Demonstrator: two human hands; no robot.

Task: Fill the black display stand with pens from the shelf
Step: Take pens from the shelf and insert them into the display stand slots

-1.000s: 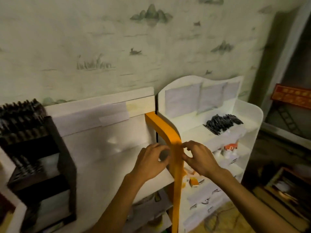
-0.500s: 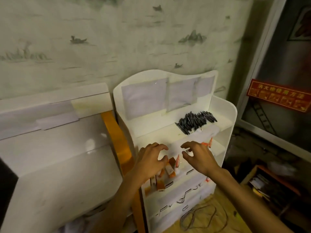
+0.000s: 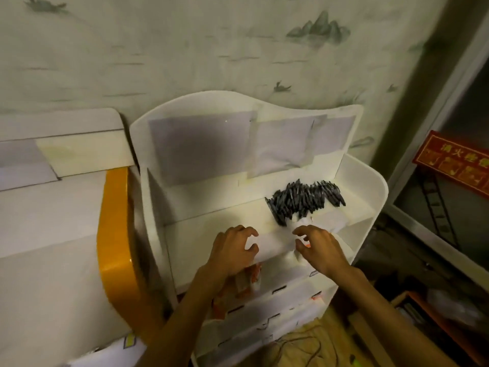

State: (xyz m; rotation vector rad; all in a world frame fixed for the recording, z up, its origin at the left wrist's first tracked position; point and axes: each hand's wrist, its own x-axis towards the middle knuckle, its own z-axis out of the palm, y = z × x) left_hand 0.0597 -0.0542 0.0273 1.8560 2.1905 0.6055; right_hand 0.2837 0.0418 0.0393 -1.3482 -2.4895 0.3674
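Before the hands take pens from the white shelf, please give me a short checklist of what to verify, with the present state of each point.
1. Pens lie in a pile on the top tier: ok.
2. Left hand holds nothing: ok.
3. Right hand holds nothing: ok.
4. Nothing lies between the right hand and the pile: ok.
5. Black display stand in view: not ok.
6. White shelf stands steady: cannot tell.

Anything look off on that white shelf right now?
Mostly tidy. The black pens lie in a loose heap on the right of the white shelf's top tier, not sorted. Lower down, orange-and-white packets sit jumbled at angles behind the left hand. Both hands, right hand included, hold nothing.
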